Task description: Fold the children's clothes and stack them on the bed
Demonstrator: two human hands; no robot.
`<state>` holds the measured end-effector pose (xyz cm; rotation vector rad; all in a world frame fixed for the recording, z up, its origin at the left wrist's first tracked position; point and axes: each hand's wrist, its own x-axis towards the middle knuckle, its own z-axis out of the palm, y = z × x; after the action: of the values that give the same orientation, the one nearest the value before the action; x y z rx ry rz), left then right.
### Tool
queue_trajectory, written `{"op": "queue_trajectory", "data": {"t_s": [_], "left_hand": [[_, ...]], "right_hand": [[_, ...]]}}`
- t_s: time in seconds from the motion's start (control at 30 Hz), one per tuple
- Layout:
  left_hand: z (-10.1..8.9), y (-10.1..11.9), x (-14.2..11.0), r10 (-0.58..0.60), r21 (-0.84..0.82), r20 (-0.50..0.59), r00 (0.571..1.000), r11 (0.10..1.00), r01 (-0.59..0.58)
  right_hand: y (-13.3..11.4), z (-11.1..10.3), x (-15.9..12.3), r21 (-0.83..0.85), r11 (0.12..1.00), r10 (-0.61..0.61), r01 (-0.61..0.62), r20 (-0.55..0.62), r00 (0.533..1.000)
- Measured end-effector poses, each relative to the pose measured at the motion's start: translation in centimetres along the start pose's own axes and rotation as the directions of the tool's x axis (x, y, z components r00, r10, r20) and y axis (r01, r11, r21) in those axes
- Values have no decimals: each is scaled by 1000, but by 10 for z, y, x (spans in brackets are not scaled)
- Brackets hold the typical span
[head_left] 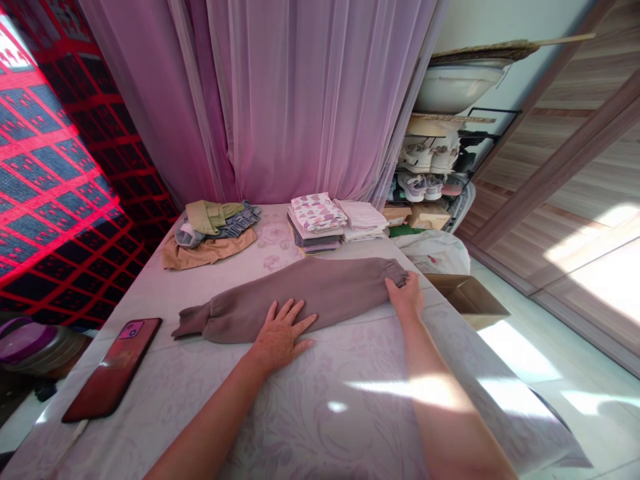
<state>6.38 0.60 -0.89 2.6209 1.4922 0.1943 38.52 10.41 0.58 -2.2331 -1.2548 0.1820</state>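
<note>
A long taupe fleece garment [285,300], probably sweatpants folded lengthwise, lies across the bed with a gathered cuff at each end. My left hand [280,337] rests flat on its near edge, fingers spread and holding nothing. My right hand [406,297] is at the garment's right end, with its fingers curled over the cuff. The bed's patterned lilac cover [320,427] lies under both forearms.
A phone in a red case [113,370] lies at the bed's left side. Folded clothes [215,233] and stacked linens [325,223] sit at the far edge before a pink curtain [300,100]. A shoe rack [425,173] and cardboard box [467,300] stand right.
</note>
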Motion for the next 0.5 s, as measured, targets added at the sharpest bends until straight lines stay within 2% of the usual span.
{"op": "queue_trajectory", "data": {"t_s": [0.1,0.2,0.3,0.37,0.43,0.5], "left_hand": [[0,0,0,1,-4,9,1000,1000,-1],[1,1,1,2,-8,-6,1000,1000,-2],[2,1,1,1,-10,-9,1000,1000,-1],[2,0,1,0,-12,-9,1000,1000,0],[2,0,1,-1,-17,-19,1000,1000,0],[2,-1,0,4,-26,-25,1000,1000,-5]], "right_hand": [[2,5,-7,-26,1000,-8,9,4,1000],[0,-1,-8,-35,999,-36,36,3,999],[-15,-7,-20,-68,976,-212,206,-84,974],[-33,-4,-37,-113,904,-420,412,-69,905],[-51,6,-57,-133,757,-632,640,101,769],[-62,20,-72,-116,627,-713,770,314,627]]}}
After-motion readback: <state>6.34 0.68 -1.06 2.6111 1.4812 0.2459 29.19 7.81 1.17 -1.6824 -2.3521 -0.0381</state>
